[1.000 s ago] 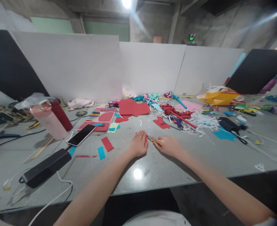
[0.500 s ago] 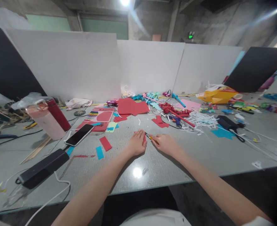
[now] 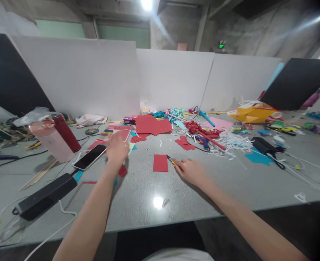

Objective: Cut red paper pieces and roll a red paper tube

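Observation:
A red paper rectangle (image 3: 160, 163) lies flat on the grey table, with nothing pressing on it. Just right of it, my right hand (image 3: 188, 169) is closed around a yellow-handled utility knife (image 3: 172, 161); the blade tip points at the paper's upper right corner. My left hand (image 3: 118, 149) is off to the left, beside a smartphone (image 3: 90, 157) and above small paper pieces. Its thumb stands apart from the fingers, somewhat blurred, and no object shows in it. Partly behind that forearm is a small red paper strip (image 3: 122, 170).
Large red paper sheets (image 3: 153, 125) lie farther back. White paper shreds (image 3: 234, 141) and red craft pieces (image 3: 200, 128) are heaped to the right. A pink bottle (image 3: 52, 139), a red bottle (image 3: 67, 134) and a black power strip (image 3: 45, 195) stand or lie left. White panels (image 3: 173, 79) border the back.
My left hand has lifted off the red paper rectangle and moved left towards the smartphone, uncovering the paper. My right hand keeps the knife at nearly the same place.

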`<act>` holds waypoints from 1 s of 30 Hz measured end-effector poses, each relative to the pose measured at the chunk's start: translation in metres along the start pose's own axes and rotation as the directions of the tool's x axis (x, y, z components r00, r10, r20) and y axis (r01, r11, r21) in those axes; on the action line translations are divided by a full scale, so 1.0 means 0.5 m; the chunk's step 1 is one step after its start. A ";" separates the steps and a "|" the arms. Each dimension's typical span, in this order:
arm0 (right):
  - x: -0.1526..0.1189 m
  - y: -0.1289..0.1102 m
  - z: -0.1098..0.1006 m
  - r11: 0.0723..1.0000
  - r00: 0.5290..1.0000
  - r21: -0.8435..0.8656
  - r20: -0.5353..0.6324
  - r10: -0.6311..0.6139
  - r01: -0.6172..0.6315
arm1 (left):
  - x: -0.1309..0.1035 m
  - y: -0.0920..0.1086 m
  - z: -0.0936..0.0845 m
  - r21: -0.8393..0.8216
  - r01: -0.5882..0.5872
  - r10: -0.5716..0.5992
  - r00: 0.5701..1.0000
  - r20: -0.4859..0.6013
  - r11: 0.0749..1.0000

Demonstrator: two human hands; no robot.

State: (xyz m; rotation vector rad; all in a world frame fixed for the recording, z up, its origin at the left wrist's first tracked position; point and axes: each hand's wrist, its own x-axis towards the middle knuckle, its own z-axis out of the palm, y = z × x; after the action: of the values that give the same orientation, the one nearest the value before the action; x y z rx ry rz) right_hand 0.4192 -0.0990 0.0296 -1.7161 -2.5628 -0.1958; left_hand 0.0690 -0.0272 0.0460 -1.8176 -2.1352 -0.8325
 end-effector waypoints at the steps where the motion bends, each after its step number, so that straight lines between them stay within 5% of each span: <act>1: 0.000 0.000 0.000 1.000 1.000 0.004 0.004 0.005 -0.005 | 0.009 -0.037 -0.005 0.026 0.061 -0.059 0.996 -0.059 0.998; 4: 0.002 -0.001 0.000 1.000 1.000 0.013 0.023 0.020 -0.020 | 0.020 -0.113 0.006 0.123 0.296 -0.286 0.954 -0.095 0.947; 9: 0.002 -0.002 0.000 0.999 0.999 0.032 0.010 0.032 -0.032 | 0.027 -0.123 0.041 0.254 0.409 -0.460 0.866 0.197 0.877; 17: -0.001 -0.003 -0.009 0.999 0.999 0.021 0.025 0.045 -0.045 | 0.017 -0.114 0.050 0.190 0.389 -0.416 0.899 0.134 0.902; 22: -0.001 -0.004 -0.010 0.998 0.998 0.037 0.026 0.053 -0.054 | -0.004 -0.054 0.052 0.062 0.158 -0.153 0.986 -0.071 0.986; 27: 0.000 -0.003 -0.007 0.998 0.998 0.034 0.025 0.051 -0.052 | -0.022 0.027 0.058 0.046 0.094 -0.095 0.995 0.032 0.995; 30: 0.000 -0.001 -0.006 0.998 0.998 0.022 0.029 0.058 -0.058 | -0.010 0.033 0.058 -0.008 0.124 -0.122 0.985 0.121 0.992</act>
State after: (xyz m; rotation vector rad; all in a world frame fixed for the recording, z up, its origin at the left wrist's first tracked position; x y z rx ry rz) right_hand 0.4184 -0.0996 0.0327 -1.7954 -2.5208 -0.1399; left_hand 0.0914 -0.0144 0.0244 -1.8011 -2.3433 -0.7865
